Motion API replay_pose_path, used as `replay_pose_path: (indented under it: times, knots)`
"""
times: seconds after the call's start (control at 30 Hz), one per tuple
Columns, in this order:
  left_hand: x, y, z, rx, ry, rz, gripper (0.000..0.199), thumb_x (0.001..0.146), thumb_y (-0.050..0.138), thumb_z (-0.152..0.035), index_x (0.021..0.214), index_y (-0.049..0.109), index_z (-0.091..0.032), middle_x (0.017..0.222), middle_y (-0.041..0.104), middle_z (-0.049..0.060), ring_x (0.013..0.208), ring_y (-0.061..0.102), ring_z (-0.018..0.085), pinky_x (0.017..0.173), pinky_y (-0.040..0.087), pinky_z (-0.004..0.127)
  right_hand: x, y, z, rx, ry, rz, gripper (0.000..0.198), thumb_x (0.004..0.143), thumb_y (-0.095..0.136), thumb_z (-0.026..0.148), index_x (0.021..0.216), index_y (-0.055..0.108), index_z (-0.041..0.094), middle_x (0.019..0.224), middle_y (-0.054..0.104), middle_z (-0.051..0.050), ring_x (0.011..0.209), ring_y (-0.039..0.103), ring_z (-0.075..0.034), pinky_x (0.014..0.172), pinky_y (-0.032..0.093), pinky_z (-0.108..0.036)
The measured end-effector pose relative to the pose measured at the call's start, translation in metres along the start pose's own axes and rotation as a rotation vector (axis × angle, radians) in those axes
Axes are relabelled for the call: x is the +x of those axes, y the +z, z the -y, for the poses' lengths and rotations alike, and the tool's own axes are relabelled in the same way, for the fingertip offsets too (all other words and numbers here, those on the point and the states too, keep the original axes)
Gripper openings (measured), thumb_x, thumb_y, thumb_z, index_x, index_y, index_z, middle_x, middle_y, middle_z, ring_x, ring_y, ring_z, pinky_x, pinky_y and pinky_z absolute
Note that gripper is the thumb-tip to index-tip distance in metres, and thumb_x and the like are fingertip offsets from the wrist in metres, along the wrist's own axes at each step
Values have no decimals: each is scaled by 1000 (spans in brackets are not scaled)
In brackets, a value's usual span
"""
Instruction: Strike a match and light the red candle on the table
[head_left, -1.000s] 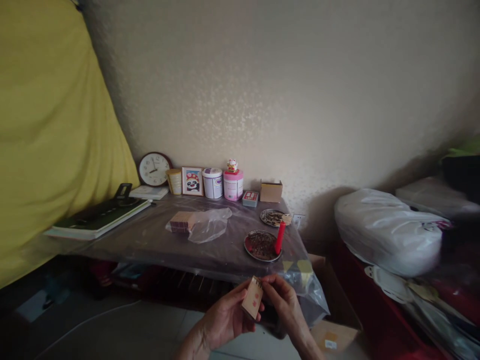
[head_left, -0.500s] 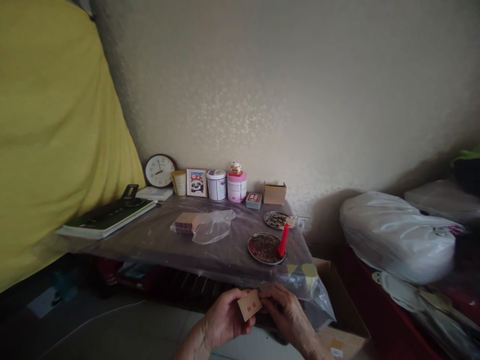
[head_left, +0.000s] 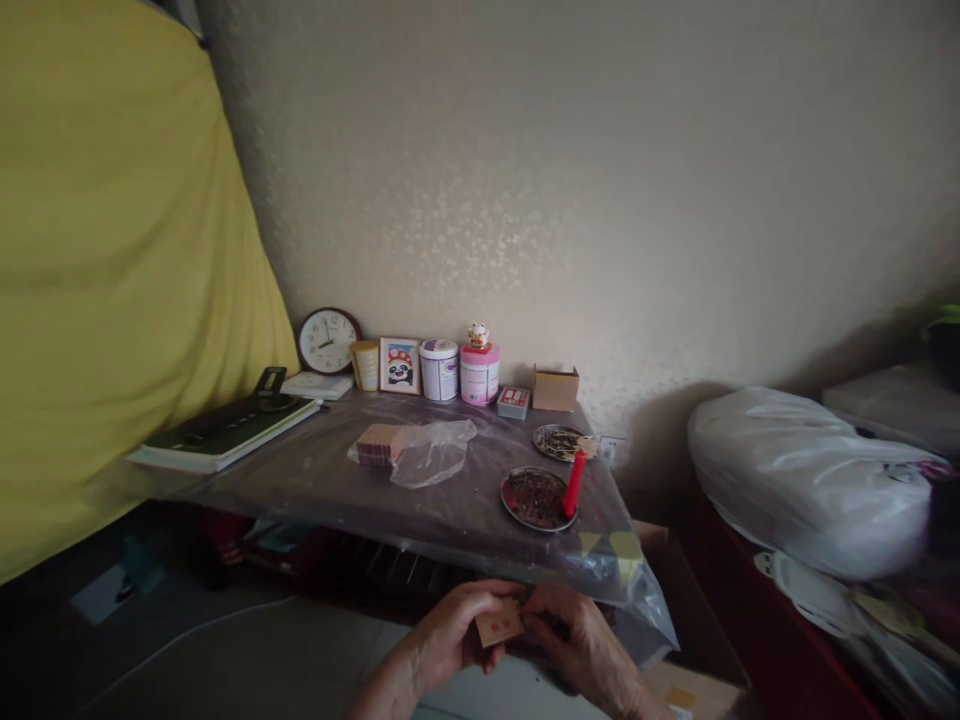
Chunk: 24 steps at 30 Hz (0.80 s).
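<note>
Your left hand (head_left: 450,635) and right hand (head_left: 581,645) both pinch the small matchbox (head_left: 499,626) between them, low in front of the table (head_left: 315,480); its long axis runs left-right, slightly tilted; the red candle (head_left: 574,483) stands ahead, nearer your right hand

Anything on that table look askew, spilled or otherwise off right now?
The red candle leans at a tilt on the rim of the near metal dish rather than standing upright. Nothing looks spilled. Both hands, left hand and right hand, hold a small matchbox below the table edge.
</note>
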<state>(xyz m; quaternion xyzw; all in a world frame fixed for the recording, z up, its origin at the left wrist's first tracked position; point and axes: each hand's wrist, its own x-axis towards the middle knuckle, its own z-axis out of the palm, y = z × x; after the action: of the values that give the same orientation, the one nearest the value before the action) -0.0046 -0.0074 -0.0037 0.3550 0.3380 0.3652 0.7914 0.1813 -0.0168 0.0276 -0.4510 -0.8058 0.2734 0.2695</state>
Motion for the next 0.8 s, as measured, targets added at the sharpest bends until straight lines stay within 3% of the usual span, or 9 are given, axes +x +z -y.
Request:
replay_pose_path:
  times: [0.23, 0.5, 0.8]
  knots:
    - [-2, 0, -3, 173, -41, 38, 42, 68, 50, -28, 103, 62, -9, 69, 69, 9, 37, 45, 8, 36, 26, 22, -3, 2, 0, 12, 32, 69, 17, 79, 53, 12, 67, 64, 18, 68, 63, 3, 61, 55, -8, 57, 37, -16]
    - [-2, 1, -1, 217, -39, 109, 41, 71, 43, -27, 99, 66, -9, 68, 73, 11, 33, 41, 7, 33, 22, 21, -3, 2, 4, -19, -20, 135, 23, 74, 53, 4, 64, 66, 19, 72, 65, 4, 67, 58, -7, 63, 37, -14]
    - [-3, 3, -2, 240, -32, 101, 36, 71, 42, -24, 88, 70, -10, 62, 71, 9, 31, 39, 7, 33, 21, 21, -5, 2, 4, 7, -52, 159, 25, 75, 51, 5, 66, 67, 21, 74, 65, 4, 68, 60, -9, 64, 40, -16]
